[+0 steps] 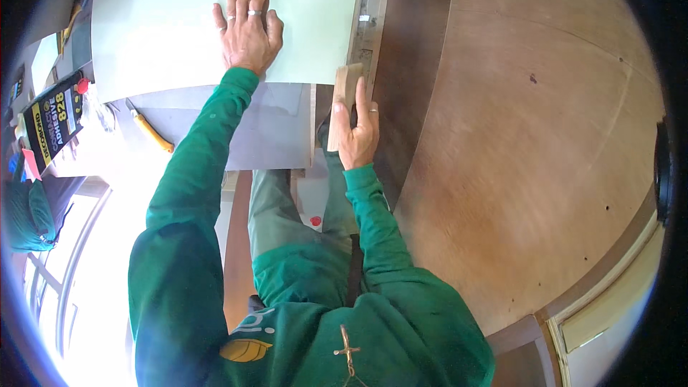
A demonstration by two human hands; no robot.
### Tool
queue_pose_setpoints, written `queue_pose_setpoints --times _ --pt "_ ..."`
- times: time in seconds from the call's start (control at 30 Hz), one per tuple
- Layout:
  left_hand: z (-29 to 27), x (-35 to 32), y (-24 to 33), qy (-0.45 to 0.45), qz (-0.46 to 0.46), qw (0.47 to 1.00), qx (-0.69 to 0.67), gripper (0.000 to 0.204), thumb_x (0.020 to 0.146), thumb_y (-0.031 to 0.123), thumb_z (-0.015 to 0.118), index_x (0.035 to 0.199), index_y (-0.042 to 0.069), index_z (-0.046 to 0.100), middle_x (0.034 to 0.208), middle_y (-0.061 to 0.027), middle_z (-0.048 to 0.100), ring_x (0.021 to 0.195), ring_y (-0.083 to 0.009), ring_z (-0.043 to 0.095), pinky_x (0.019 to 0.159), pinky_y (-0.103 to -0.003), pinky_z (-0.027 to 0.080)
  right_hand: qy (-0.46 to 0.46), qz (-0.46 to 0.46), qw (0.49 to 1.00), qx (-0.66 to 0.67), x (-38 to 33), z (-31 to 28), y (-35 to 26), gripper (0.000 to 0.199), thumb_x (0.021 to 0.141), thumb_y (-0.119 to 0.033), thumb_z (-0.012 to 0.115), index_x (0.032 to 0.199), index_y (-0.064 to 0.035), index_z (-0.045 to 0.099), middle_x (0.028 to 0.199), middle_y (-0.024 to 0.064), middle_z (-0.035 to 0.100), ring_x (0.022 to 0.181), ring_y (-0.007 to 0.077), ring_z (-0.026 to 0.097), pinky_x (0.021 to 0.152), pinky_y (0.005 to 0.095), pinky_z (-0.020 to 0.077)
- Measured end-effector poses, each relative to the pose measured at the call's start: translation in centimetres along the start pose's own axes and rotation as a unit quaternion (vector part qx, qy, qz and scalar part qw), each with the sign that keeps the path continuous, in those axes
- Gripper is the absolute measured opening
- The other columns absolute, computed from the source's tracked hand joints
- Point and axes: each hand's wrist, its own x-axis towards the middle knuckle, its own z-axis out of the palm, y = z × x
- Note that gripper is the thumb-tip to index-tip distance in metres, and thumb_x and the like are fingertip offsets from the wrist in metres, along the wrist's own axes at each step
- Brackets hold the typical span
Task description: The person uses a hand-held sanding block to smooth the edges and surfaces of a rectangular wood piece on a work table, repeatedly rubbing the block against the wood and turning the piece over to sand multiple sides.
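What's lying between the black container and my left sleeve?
In the head view, a knife with a yellow handle, plus a blurred item nearer the container.

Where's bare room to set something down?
Pale sheet, either side of the left hand; grey surface between left sleeve and the wooden block in the right hand. Crowded: far left, around the black-and-yellow container and yellow knife.

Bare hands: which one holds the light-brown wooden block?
The right hand holds the block; the left hand instead lies palm down, fingers spread, on the pale rectangular sheet.
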Motion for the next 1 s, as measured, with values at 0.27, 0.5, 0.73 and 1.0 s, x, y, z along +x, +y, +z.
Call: queue_pose_setpoints --times 0.27,0.5,0.73,1.0 --pt "0.2 0.5 0.5 -0.008 0.009 1.0 -0.005 0.054 0.1 0.032 0.048 0.153 0.022 0.045 0.164 -0.0071 0.037 0.157 -0.0298 0.023 0.129 -0.056 0.008 0.021 -0.022 0.999 -0.018 17.4 0.3 -0.9 0.073 0.096 -0.056 0.059 0.156 -0.0171 0.047 0.123 0.0322 0.065 0.117 0.0464 0.062 0.099 0.0518 0.049" --pt "-0.5 0.2 -0.1 -0.029 -0.002 1.0 0.006 0.055 0.098 0.03 0.048 0.152 0.017 0.046 0.165 -0.0089 0.037 0.158 -0.0309 0.022 0.128 -0.055 0.006 -0.001 -0.003 1.0 0.014 3.4 0.3 -0.1 0.07 0.095 -0.041 0.066 0.158 -0.0207 0.044 0.117 0.0324 0.061 0.107 0.0448 0.062 0.095 0.0531 0.0503" --pt "-0.2 0.8 0.3 -0.023 0.011 1.0 -0.011 0.056 0.097 0.029 0.049 0.152 0.018 0.045 0.164 -0.0098 0.037 0.158 -0.0334 0.02 0.127 -0.059 0.008 0.011 0.025 1.0 0.004 9.3 0.0 -1.3 0.069 0.095 -0.036 0.07 0.158 -0.0231 0.046 0.108 0.0271 0.061 0.099 0.042 0.064 0.087 0.0507 0.0529" --pt "-0.7 0.5 0.4 -0.052 0.006 0.999 0.003 0.058 0.096 0.029 0.049 0.153 0.016 0.043 0.164 -0.0105 0.036 0.158 -0.0346 0.019 0.127 -0.061 0.006 0.007 -0.009 1.0 0.002 2.9 -0.6 -1.2 0.069 0.095 -0.039 0.07 0.157 -0.024 0.046 0.102 0.0221 0.06 0.096 0.0361 0.062 0.079 0.0486 0.053"
